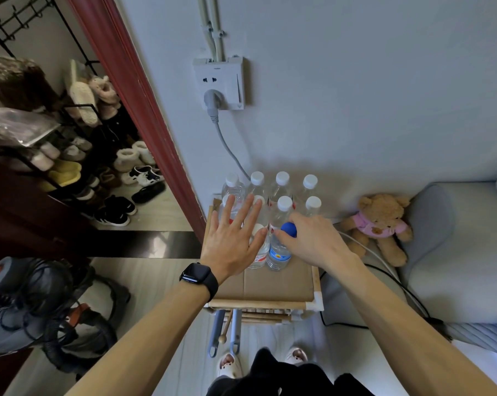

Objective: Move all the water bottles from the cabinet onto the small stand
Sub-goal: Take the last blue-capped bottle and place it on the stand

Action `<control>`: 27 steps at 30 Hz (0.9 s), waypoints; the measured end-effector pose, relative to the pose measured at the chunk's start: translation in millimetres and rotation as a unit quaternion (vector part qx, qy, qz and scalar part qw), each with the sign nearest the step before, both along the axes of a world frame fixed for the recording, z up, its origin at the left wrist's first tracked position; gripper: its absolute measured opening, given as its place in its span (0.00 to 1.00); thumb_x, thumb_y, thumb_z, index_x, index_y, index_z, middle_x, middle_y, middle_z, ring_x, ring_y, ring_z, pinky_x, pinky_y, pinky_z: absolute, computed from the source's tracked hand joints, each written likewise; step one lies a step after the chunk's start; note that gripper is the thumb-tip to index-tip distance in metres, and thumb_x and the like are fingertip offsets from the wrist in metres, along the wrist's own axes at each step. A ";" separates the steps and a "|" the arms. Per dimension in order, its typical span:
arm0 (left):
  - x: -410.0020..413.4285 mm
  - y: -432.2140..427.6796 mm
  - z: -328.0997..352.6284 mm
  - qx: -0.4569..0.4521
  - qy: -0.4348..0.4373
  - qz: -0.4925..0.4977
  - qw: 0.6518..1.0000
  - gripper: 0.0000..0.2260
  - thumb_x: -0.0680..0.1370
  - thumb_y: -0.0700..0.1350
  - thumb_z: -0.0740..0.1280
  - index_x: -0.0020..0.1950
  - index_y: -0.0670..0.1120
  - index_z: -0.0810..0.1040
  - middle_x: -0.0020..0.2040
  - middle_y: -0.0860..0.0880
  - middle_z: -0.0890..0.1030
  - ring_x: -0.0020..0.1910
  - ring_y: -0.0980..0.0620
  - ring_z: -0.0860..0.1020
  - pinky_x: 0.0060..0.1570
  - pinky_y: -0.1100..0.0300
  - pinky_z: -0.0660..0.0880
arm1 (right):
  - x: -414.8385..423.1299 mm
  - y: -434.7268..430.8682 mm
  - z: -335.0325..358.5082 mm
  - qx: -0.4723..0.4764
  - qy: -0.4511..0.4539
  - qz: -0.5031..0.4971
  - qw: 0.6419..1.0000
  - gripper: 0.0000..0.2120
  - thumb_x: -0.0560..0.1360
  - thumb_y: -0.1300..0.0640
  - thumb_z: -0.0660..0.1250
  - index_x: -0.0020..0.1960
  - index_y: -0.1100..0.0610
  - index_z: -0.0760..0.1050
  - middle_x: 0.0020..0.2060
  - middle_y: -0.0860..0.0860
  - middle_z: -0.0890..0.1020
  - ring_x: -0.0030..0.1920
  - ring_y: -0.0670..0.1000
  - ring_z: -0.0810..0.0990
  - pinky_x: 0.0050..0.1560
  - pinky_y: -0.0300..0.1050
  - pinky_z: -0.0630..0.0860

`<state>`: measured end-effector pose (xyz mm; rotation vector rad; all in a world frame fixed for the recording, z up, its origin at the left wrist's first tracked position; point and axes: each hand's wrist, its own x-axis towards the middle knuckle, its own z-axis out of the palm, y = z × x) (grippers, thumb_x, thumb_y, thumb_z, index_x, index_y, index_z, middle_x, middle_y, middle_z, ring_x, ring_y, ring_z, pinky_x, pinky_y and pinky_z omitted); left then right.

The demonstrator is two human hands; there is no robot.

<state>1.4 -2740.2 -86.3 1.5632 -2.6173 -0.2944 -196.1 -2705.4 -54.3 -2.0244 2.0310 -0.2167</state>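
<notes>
Bottles (281, 192) already crowd the small stand (270, 302) at frame centre, right hand (313, 238) clamped on a blue-capped bottle (278, 252), left hand (233, 235) spread open; cabinet unseen.

Bottles (283, 192) on stand (316, 284)

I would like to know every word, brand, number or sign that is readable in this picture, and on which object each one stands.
No text can be read in this view.
Blue-capped clear water bottle: blue label with a yellow and red mark, too blurred to read.
White-capped clear water bottles: red and white labels, too small to read.
White wall socket: tiny print at its top edge, unreadable.
Black wrist watch: dark screen, nothing shown.
</notes>
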 end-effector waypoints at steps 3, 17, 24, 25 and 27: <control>0.7 -0.5 0.9 0.003 -0.001 0.000 1.000 0.30 0.80 0.66 0.37 0.79 0.58 0.37 0.80 0.57 0.40 0.79 0.46 0.37 0.75 0.38 0.48 | 1.9 1.9 -3.7 -0.021 -0.017 0.011 1.000 0.17 0.79 0.38 0.58 0.48 0.52 0.69 0.33 0.47 0.76 0.34 0.51 0.73 0.37 0.48 0.69; -2.7 -5.1 8.5 -0.025 -0.008 0.005 1.000 0.30 0.80 0.66 0.41 0.80 0.57 0.47 0.81 0.55 0.48 0.79 0.44 0.44 0.75 0.39 0.41 | -11.3 -1.8 -8.0 0.027 -0.039 0.004 0.999 0.23 0.71 0.27 0.53 0.46 0.46 0.70 0.35 0.45 0.79 0.37 0.49 0.78 0.40 0.49 0.77; -7.8 -18.3 3.6 -0.012 -0.004 -0.002 1.000 0.28 0.81 0.64 0.41 0.80 0.60 0.42 0.80 0.57 0.40 0.79 0.50 0.41 0.76 0.40 0.46 | -8.0 3.0 -12.0 -0.005 -0.053 -0.001 0.999 0.17 0.75 0.37 0.61 0.43 0.51 0.66 0.33 0.46 0.75 0.35 0.50 0.73 0.36 0.46 0.69; -8.1 -18.0 2.4 -0.011 -0.003 0.000 1.000 0.28 0.81 0.64 0.41 0.80 0.60 0.42 0.80 0.58 0.40 0.79 0.50 0.41 0.76 0.41 0.46 | -7.2 4.0 -11.9 0.003 -0.059 0.001 0.998 0.16 0.75 0.39 0.62 0.43 0.51 0.68 0.34 0.46 0.76 0.35 0.50 0.74 0.36 0.47 0.70; -8.3 -17.3 1.3 -0.013 -0.010 0.001 1.000 0.28 0.81 0.63 0.41 0.80 0.59 0.41 0.80 0.57 0.39 0.79 0.50 0.41 0.76 0.42 0.46 | -6.8 5.0 -11.4 0.008 -0.065 0.000 0.998 0.15 0.75 0.40 0.62 0.43 0.52 0.70 0.35 0.47 0.76 0.36 0.50 0.75 0.39 0.48 0.73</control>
